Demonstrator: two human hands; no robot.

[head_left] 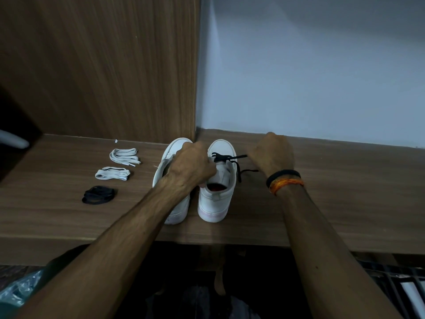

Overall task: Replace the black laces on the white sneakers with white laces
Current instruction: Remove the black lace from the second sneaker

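Head view, looking down over both forearms onto the tabletop (322,180). Left hand (192,168) clamped over the tongue and collar of the right sneaker (218,180), apparently pinning it so the pull does not drag it across the wood. Right hand (271,155) out to the right of that shoe, fingers curled round the end of the black lace (226,157), drawn sideways and taut from the eyelets; exact pinch hidden behind the knuckles. Loose tail of the same lace dangling down the shoe's outer side toward the right wrist. Only the top rows near the toe threaded, so probably most of the unlacing done on this shoe. Left sneaker (171,153) partly under the left forearm, showing no lace, likely stripped already. Well left of the left hand, laid in a column and out of the working zone: two white lace bundles (124,155) (112,174) farther off, ready for threading, and a coiled black lace (99,195) nearest the tabletop edge, seemingly the one discarded. Wooden panel behind the left hand, pale wall behind the right.
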